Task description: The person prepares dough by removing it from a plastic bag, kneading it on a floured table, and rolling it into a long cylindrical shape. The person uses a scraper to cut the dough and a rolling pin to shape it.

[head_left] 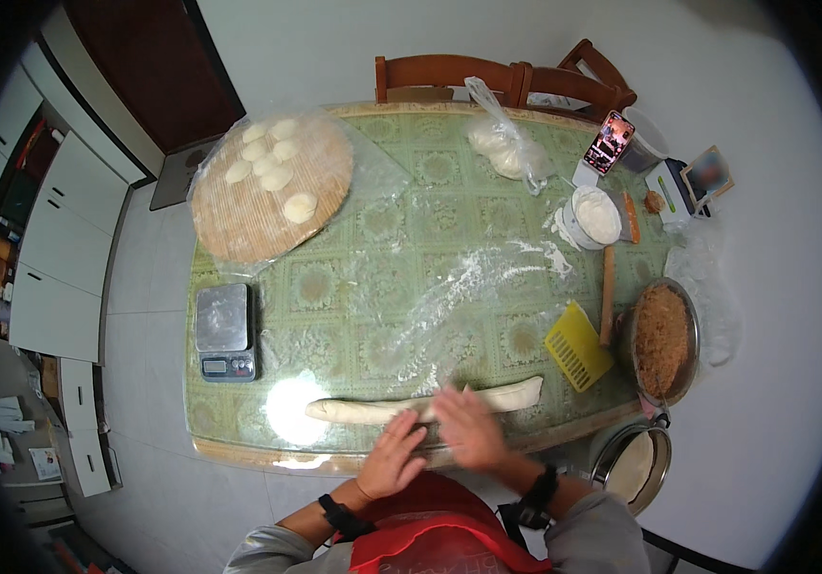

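Observation:
A long pale rope of dough (344, 411) lies along the near edge of the table, reaching from left of centre toward the right. On its middle, from the near side, rests my left hand (394, 457), fingers stretched out and palm down. Beside it, a little to the right, my right hand (469, 429) lies over the dough, its fingers extended and slightly blurred. Neither hand grips the dough; the stretch beneath the fingers is partly hidden. White flour (468, 282) is smeared across the tabletop beyond the rope.
Flat dough rounds (277, 179) sit on a round wooden board (229, 215) at far left. A digital scale (223, 320) stands at left. Along the right are a yellow scraper (578, 346), a rolling pin (608, 297), a flour bowl (595, 216) and a bowl of brown filling (661, 340).

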### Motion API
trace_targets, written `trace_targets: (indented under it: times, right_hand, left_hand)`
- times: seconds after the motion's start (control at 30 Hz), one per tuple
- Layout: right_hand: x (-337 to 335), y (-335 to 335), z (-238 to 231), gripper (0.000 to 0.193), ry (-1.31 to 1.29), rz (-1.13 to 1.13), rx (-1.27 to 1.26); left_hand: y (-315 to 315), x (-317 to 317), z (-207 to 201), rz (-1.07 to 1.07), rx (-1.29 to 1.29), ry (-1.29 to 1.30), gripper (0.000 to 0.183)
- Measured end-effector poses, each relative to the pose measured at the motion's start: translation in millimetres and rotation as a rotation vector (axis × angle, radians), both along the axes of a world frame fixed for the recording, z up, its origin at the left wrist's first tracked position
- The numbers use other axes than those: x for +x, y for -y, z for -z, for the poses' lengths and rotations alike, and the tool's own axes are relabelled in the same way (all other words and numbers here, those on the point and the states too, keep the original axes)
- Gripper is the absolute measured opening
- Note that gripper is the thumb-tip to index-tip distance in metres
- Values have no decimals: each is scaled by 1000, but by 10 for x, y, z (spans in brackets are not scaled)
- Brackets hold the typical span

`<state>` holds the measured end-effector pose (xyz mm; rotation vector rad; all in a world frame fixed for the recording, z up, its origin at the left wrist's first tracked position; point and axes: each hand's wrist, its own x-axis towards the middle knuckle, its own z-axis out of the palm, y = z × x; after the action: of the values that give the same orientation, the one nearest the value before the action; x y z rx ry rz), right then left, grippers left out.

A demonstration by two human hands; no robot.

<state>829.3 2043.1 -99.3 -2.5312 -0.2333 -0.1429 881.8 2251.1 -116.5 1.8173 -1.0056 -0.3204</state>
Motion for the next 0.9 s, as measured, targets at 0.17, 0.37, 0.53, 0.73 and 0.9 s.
trace_targets:
  times: [0.17, 0.37, 0.53, 0.73, 0.9]
  right_hand:
    - [585, -184, 328, 58, 2, 61, -284]
    - [1590, 152, 517, 56, -39, 407, -324]
    - [371, -59, 152, 52, -147, 128, -371]
    - [1098, 537, 322, 52, -52, 308, -372]
    - [1275, 808, 389, 53, -17, 369, -412]
  left_hand:
    - [666, 494, 123, -119, 35, 44, 58]
    - [982, 1517, 327, -517, 294, 373, 57]
    - [203, 628, 90, -91, 528, 477, 67]
    - [351, 1308, 152, -243, 679, 542, 57]
    - [160, 1759, 214, -376, 580, 627, 43]
